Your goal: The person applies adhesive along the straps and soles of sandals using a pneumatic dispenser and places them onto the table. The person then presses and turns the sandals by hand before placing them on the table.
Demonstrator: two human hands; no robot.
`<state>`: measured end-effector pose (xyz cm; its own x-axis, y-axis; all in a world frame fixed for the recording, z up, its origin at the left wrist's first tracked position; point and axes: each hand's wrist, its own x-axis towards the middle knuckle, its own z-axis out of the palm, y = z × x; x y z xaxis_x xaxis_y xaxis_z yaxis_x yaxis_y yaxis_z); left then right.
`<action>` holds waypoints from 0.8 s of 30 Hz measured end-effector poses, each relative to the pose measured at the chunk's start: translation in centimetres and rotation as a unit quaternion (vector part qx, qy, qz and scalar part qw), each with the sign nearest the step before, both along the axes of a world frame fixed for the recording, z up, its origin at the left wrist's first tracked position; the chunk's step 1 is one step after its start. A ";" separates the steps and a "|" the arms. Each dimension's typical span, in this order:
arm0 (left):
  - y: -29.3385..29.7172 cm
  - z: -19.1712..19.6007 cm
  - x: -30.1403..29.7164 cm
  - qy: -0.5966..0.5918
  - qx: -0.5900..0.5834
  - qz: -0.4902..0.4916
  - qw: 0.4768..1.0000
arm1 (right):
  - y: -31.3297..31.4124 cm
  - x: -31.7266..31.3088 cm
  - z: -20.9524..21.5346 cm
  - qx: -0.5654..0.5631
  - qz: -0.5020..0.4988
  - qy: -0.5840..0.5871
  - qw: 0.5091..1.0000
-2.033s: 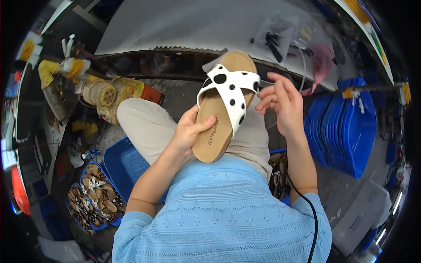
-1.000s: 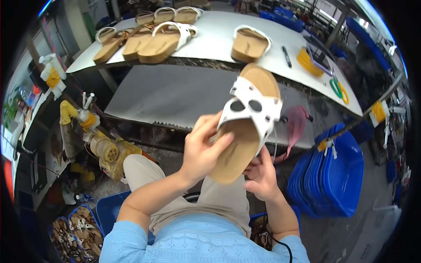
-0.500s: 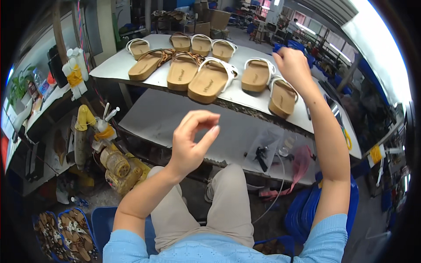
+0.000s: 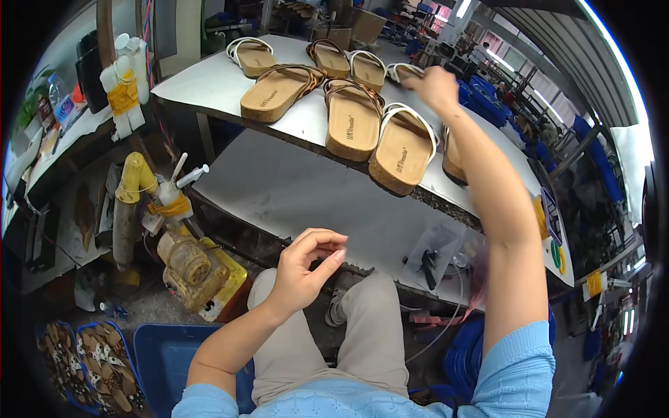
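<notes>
Where the right grip point(image 4: 437, 89) reaches, a white-strapped sandal point(image 4: 403, 71) lies partly behind.

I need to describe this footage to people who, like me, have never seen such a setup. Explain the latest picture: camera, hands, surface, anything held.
There is no machine here, just a person working bare-handed. The camera is worn on the head and looks down; its wide fisheye lens bends straight edges. The left hand hangs in the air, curled, holding nothing. The right hand reaches over the white table to a far white-strapped sandal; whether it grips it, I cannot tell. Also on that surface lie more sandals, cork-coloured, with white or brown-patterned straps.
</notes>
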<state>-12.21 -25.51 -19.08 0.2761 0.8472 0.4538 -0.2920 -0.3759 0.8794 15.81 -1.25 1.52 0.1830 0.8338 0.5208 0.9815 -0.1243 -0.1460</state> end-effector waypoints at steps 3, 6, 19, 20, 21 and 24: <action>-0.6 -0.4 0.2 -0.074 -0.044 -0.039 0.996 | -7.8 -0.3 2.4 0.070 0.055 0.044 0.995; -1.8 0.2 0.1 -0.175 -0.083 -0.049 0.980 | -17.1 -1.7 -0.2 0.162 0.225 0.114 0.954; -11.2 -3.8 4.9 -0.318 -0.273 -0.117 0.900 | -43.8 -4.0 -22.7 0.064 0.438 0.430 0.787; -11.9 -4.4 5.0 -0.304 -0.281 -0.095 0.905 | -44.5 -4.0 -23.5 0.055 0.432 0.441 0.785; -12.6 -4.9 5.4 -0.319 -0.278 -0.072 0.903 | -45.1 -3.9 -24.0 0.051 0.427 0.450 0.782; -14.4 -5.6 6.2 -0.296 -0.312 -0.064 0.901 | -46.8 -3.8 -25.1 0.035 0.439 0.381 0.813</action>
